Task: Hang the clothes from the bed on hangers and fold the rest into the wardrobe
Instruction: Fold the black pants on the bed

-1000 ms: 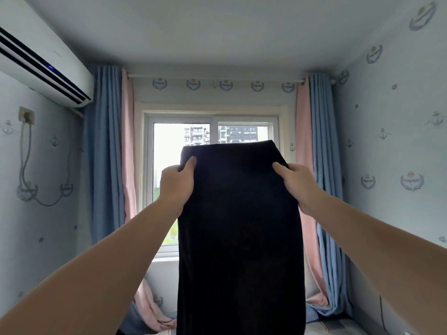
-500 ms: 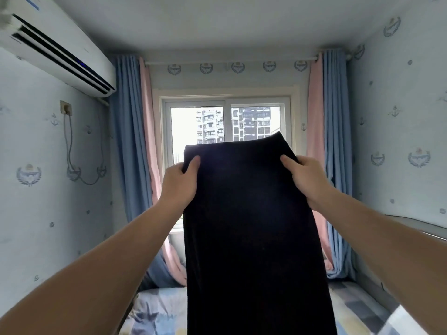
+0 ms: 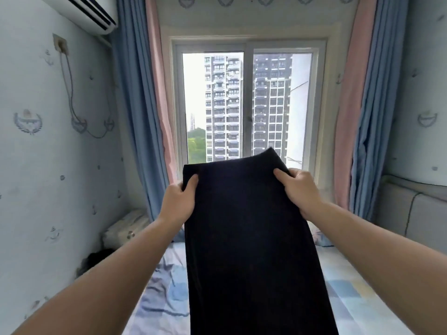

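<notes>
We face a small bedroom with pale nautical wallpaper and a window point(image 3: 249, 105) looking onto tower blocks. High on the left wall sits an air conditioner point(image 3: 79, 13), with blue and pink curtains point(image 3: 135, 105) beside it. Our left hand point(image 3: 177, 201) pinches the top left corner of a long dark garment point(image 3: 251, 238), thumb on the front and fingers hidden behind the cloth. The garment hangs flat in front of us, above the bed point(image 3: 164, 286) with its patchwork sheet. We probably hold it stretched wide to judge its shape before hanging or folding it. Our right hand point(image 3: 300, 189) pinches the opposite top corner the same way, slightly higher. Further right, a padded grey panel point(image 3: 411, 209) lines the wall.
</notes>
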`<action>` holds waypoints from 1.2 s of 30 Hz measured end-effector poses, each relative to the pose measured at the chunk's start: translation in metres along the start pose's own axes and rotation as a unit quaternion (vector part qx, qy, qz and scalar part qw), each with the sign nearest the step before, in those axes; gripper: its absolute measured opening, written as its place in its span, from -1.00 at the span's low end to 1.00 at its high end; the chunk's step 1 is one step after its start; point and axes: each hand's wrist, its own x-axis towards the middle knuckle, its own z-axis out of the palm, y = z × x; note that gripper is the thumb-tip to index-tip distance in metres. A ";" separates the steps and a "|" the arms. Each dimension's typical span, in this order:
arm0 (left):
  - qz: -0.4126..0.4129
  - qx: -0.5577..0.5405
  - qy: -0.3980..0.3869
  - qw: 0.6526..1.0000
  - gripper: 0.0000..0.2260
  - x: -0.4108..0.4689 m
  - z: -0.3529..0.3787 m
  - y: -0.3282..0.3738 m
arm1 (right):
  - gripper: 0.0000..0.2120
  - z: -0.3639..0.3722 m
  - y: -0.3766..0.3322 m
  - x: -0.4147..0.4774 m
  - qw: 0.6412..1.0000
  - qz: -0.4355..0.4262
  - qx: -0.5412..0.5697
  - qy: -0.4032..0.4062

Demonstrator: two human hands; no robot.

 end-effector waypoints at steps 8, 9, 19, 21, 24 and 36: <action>-0.183 0.060 -0.058 0.980 -0.62 0.090 0.016 -0.278 | -0.65 0.139 0.245 0.100 0.972 0.187 -0.119 -0.073; -0.208 0.072 -0.062 0.973 -0.63 0.100 0.019 -0.318 | -0.65 0.159 0.282 0.110 0.965 0.211 -0.130 -0.082; -0.312 0.116 -0.036 0.942 -0.61 0.208 0.072 -0.674 | -0.63 0.322 0.621 0.207 0.938 0.291 -0.169 -0.078; -0.318 0.112 -0.033 0.941 -0.60 0.218 0.084 -0.726 | -0.66 0.340 0.672 0.218 0.936 0.297 -0.178 -0.068; -0.329 0.129 -0.023 0.935 -0.63 0.223 0.095 -0.780 | -0.68 0.360 0.732 0.223 0.932 0.305 -0.190 -0.047; -0.294 0.298 -0.233 0.878 -0.44 0.067 0.106 -0.822 | -0.41 0.329 0.789 0.079 0.879 0.368 -0.243 -0.182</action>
